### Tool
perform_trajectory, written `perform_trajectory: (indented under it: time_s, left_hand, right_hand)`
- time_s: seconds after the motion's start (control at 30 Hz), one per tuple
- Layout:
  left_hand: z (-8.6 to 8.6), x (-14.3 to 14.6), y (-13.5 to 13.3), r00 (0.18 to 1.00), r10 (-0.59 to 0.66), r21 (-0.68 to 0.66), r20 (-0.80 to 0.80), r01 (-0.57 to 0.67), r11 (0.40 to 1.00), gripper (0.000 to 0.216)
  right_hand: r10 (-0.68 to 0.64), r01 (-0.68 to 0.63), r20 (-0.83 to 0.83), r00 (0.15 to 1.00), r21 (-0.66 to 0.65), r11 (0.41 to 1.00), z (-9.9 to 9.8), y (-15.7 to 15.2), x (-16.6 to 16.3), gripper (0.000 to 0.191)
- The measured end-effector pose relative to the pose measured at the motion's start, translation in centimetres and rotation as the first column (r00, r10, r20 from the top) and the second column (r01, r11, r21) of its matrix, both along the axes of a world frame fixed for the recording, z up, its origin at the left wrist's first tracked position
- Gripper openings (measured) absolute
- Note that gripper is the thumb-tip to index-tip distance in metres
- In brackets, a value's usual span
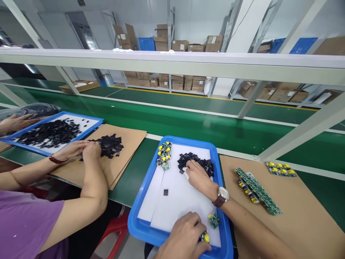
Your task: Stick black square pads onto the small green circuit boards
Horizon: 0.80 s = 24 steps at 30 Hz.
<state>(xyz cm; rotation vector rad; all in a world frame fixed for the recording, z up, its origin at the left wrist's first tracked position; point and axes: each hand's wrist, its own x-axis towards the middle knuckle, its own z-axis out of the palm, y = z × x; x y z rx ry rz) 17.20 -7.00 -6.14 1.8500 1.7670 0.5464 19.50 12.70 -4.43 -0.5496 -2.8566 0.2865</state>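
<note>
My left hand (185,235) is closed around a small circuit board (205,237) with a yellow component, low in the blue tray (133,219). Most of that board is hidden under the fingers. My right hand (198,177), with a wristwatch and a white cover on one digit, reaches over the pile of small black pieces (208,166). Its fingers are curled down onto the pile, and what they pinch is hidden. One loose black piece (165,192) lies on the white sheet (178,208). Another green board (214,220) rests near the tray's right side.
Boards with yellow parts (164,154) stand in the tray's far left corner. On cardboard (304,205) at right lie a row of boards (258,192) and another group (280,169). At left, a co-worker's hands (84,148) work over black pieces; a white frame bar (172,66) crosses ahead.
</note>
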Motion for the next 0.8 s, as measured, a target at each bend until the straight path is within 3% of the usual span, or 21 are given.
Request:
perform_trajectory:
  time_s: [0.13, 0.27, 0.4, 0.53, 0.67, 0.8]
  left_hand:
    - [-0.7, -0.2, -0.4, 0.999, -0.014, 0.062, 0.047, 0.011, 0.998, 0.037]
    - [1.2, -2.2, -0.8, 0.996, -0.023, 0.103, 0.08, 0.015, 0.995, 0.048]
    - [3.8, -7.2, 0.6, 0.98, 0.147, 0.132, -0.137, -0.129, 0.983, 0.038]
    - [4.1, -12.0, 2.9, 0.902, 0.292, 0.145, -0.318, -0.258, 0.955, 0.045]
    - [3.4, -13.5, 3.5, 0.889, 0.314, 0.159, -0.334, -0.275, 0.948, 0.048]
    - [3.9, -12.7, 2.3, 0.886, 0.33, 0.186, -0.325, -0.283, 0.941, 0.044]
  right_hand:
    - [0.029, -0.029, -0.011, 1.0, 0.014, 0.999, 0.2, 0.5, 0.5, 0.036]
    - [0.049, -0.049, -0.07, 0.996, -0.009, 0.999, 0.4, 0.8, 2.0, 0.035]
    - [0.009, -0.019, -0.145, 0.989, -0.069, 0.997, 0.3, 0.8, 3.0, 0.03]
    - [-0.066, 0.025, -0.231, 0.971, -0.18, 0.983, 0.1, 1.1, 3.5, 0.019]
    - [-0.121, -0.001, -0.326, 0.938, -0.351, 0.936, -0.5, 1.8, 4.2, 0.02]
    - [-0.2, -0.043, -0.38, 0.903, -0.544, 0.838, -1.8, 2.6, 4.8, 0.034]
